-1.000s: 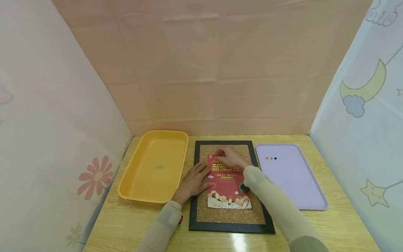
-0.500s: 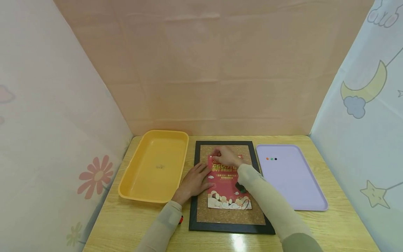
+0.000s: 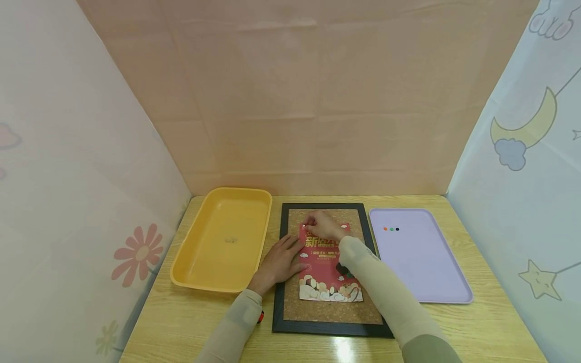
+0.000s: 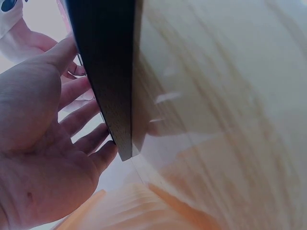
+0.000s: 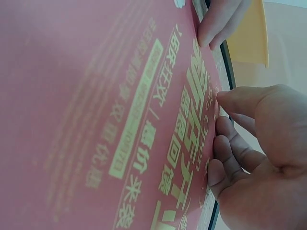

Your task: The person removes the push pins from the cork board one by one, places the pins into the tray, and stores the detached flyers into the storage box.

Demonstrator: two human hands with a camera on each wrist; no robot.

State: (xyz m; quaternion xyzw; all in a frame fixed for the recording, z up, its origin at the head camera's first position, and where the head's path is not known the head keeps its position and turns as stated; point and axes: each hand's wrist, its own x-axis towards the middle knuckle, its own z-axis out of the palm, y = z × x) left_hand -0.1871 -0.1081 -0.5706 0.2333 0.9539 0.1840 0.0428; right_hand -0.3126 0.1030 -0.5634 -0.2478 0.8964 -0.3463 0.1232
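A red poster (image 3: 324,272) with yellow Chinese lettering lies on a black-framed cork board (image 3: 331,311). My left hand (image 3: 282,259) rests with spread fingers across the board's left edge, its fingertips on the poster's left margin. In the left wrist view those fingers reach past the black frame (image 4: 108,62). At the poster's upper left, my right hand (image 3: 323,225) has thumb and fingers curled at the top edge. The right wrist view puts its thumb (image 5: 240,99) against the poster's top margin (image 5: 201,110); whether anything is pinched there is hidden.
A yellow tray (image 3: 199,262) stands left of the board. On the right, a lilac tray (image 3: 419,262) holds small orange (image 3: 385,229), green (image 3: 391,229) and black (image 3: 397,229) pieces near its far left corner. Cloth walls (image 3: 254,126) enclose the wooden table (image 3: 490,317).
My right hand has slid slightly left along the poster's top edge toward its upper left corner, and the forearm has followed. My left hand, the board and both trays look unchanged.
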